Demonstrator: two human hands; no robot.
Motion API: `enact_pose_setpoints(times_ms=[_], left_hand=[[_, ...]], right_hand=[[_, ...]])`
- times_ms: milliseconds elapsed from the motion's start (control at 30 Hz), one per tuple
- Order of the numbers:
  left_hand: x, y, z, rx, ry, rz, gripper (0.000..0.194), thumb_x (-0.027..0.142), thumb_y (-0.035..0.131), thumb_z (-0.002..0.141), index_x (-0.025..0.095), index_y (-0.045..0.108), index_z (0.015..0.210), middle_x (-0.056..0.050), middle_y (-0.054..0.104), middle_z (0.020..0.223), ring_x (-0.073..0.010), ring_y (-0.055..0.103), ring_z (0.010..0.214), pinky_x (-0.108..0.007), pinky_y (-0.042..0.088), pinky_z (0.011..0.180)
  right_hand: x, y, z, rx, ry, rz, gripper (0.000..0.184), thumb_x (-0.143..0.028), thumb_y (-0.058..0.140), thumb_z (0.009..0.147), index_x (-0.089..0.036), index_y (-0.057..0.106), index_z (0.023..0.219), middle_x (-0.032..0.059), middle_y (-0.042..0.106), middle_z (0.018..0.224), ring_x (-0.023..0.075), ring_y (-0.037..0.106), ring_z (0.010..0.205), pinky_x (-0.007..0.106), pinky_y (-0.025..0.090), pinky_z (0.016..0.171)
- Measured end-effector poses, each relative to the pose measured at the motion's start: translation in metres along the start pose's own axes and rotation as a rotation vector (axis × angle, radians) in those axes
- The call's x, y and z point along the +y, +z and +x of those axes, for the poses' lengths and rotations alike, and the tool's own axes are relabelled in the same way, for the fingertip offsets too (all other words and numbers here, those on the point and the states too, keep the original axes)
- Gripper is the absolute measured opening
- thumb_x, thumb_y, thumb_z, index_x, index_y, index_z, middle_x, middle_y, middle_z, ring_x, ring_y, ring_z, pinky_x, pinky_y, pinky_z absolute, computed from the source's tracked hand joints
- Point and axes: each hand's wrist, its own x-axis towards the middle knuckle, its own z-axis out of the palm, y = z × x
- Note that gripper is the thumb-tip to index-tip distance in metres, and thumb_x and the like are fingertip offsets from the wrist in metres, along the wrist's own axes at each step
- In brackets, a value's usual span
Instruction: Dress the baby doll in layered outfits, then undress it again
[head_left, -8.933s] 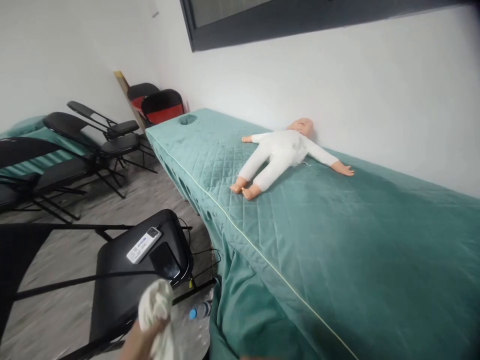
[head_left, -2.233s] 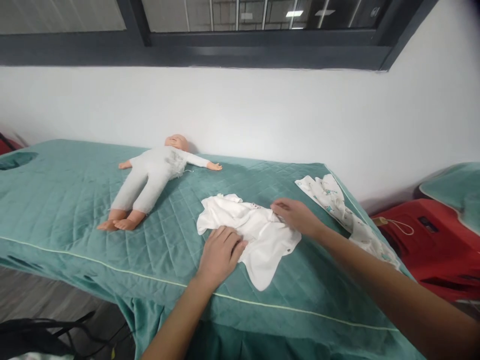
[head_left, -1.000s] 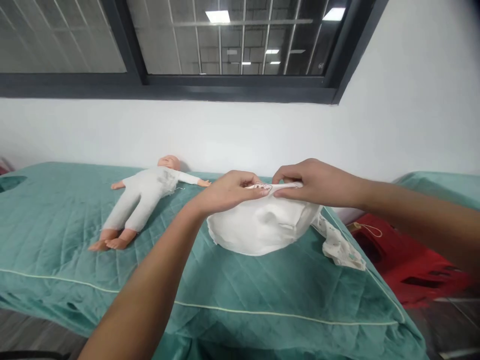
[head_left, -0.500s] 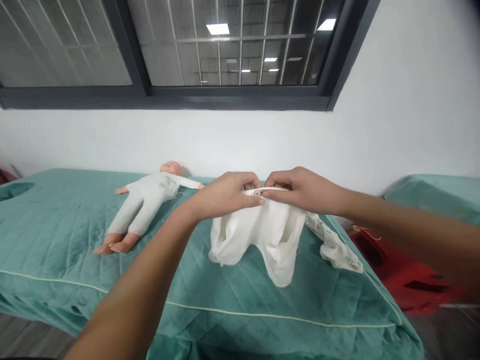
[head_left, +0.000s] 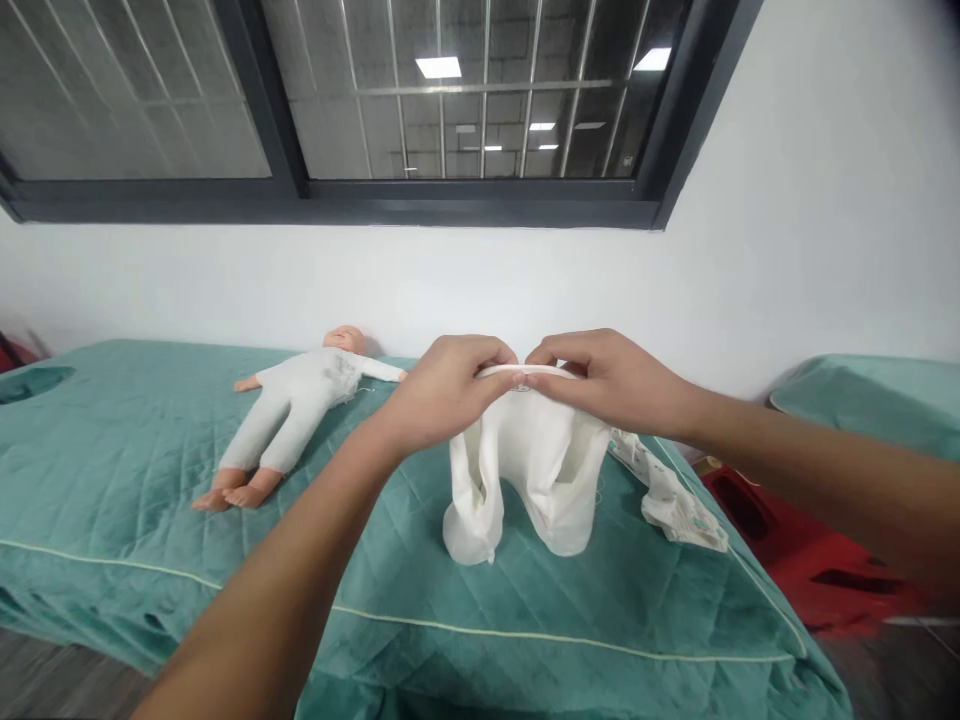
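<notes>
Centrally, left hand [head_left: 450,390] and right hand [head_left: 619,378] hold cloth [head_left: 529,445], each grip pinching its top edge. Doll [head_left: 292,400] lies on bed [head_left: 405,560].

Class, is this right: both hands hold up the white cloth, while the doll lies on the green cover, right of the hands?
Not quite: the head view shows the doll on the green cover to the left of the left hand. The rest stands.

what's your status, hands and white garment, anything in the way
Left hand and right hand pinching white garment by top edge. Garment hangs loose below. Nothing seen blocking; doll off left.
</notes>
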Motion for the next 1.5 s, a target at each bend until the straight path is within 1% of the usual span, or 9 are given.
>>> enact_pose_setpoints(times_ms=[133,300,433,633,800,967,1133,1333,1500], left_hand=[[-0.003,0.009,0.0,0.068,0.09,0.146,0.032,0.04,0.044,0.096,0.017,0.06,0.081,-0.001,0.064,0.078,-0.0155,0.057,0.074,-0.029,0.039,0.068],[-0.01,0.016,-0.005,0.039,0.036,0.16,0.036,0.044,0.041,0.098,0.018,0.059,0.08,0.0,0.063,0.075,-0.0152,0.055,0.069,-0.029,0.036,0.062],[-0.017,0.018,-0.008,0.029,0.039,0.198,0.029,0.036,0.043,0.096,0.018,0.062,0.084,-0.001,0.065,0.078,-0.0161,0.057,0.072,-0.029,0.037,0.064],[-0.022,0.024,-0.007,0.175,-0.006,0.193,0.027,0.035,0.044,0.096,0.019,0.066,0.091,-0.001,0.069,0.083,-0.0161,0.061,0.075,-0.029,0.041,0.067],[-0.016,0.025,-0.004,0.177,0.003,0.223,0.031,0.036,0.043,0.096,0.019,0.067,0.088,-0.001,0.07,0.082,-0.016,0.061,0.075,-0.029,0.042,0.069],[-0.015,0.017,-0.006,0.13,-0.007,0.334,0.027,0.036,0.045,0.095,0.021,0.067,0.093,-0.001,0.071,0.083,-0.0174,0.062,0.074,-0.029,0.041,0.064],[-0.019,0.006,-0.009,0.12,-0.09,0.356,0.026,0.036,0.047,0.093,0.022,0.069,0.092,0.001,0.069,0.076,-0.0174,0.06,0.069,-0.029,0.04,0.062],[-0.023,-0.019,-0.019,0.248,-0.238,0.359,0.025,0.04,0.054,0.086,0.023,0.072,0.088,-0.002,0.071,0.078,-0.0213,0.062,0.077,-0.032,0.045,0.074],[-0.019,-0.035,-0.03,0.467,-0.292,0.349,0.017,0.033,0.055,0.083,0.022,0.069,0.085,-0.002,0.069,0.082,-0.0202,0.06,0.077,-0.03,0.046,0.074]], right_hand=[[0.0,0.003,0.002,0.038,0.003,-0.02,0.031,-0.045,0.051,0.088,-0.021,0.071,0.085,-0.0003,0.063,0.071,0.0119,0.047,0.06,0.027,0.032,0.059],[0.004,0.006,0.001,0.026,0.038,-0.026,0.024,-0.037,0.053,0.086,-0.021,0.071,0.087,-0.0014,0.065,0.075,0.0118,0.049,0.062,0.027,0.034,0.061],[0.011,0.008,-0.002,-0.015,0.078,-0.049,0.019,-0.029,0.053,0.082,-0.022,0.07,0.087,-0.0024,0.064,0.074,0.0123,0.049,0.063,0.026,0.035,0.061],[0.014,0.008,-0.001,-0.016,0.167,-0.079,0.024,-0.035,0.05,0.086,-0.023,0.07,0.094,-0.0023,0.063,0.071,0.0135,0.051,0.062,0.027,0.035,0.059],[0.005,0.008,0.006,-0.095,0.11,-0.124,0.027,-0.042,0.056,0.084,-0.021,0.067,0.098,0.0009,0.068,0.083,0.0163,0.057,0.073,0.026,0.037,0.063],[0.012,0.005,0.008,-0.096,0.149,-0.113,0.034,-0.047,0.049,0.089,-0.02,0.069,0.083,-0.0007,0.063,0.069,0.0136,0.052,0.062,0.026,0.034,0.059],[0.02,-0.002,0.004,-0.108,0.193,-0.083,0.033,-0.043,0.048,0.089,-0.021,0.072,0.09,-0.0001,0.068,0.078,0.0147,0.058,0.068,0.026,0.038,0.061],[0.025,-0.016,-0.007,-0.134,0.253,-0.049,0.034,-0.042,0.045,0.089,-0.022,0.071,0.097,0.0011,0.072,0.09,0.0169,0.063,0.077,0.026,0.044,0.066],[0.035,-0.026,-0.019,-0.146,0.294,-0.188,0.034,-0.046,0.046,0.089,-0.023,0.07,0.095,0.0023,0.071,0.09,0.0189,0.063,0.078,0.027,0.044,0.065]])
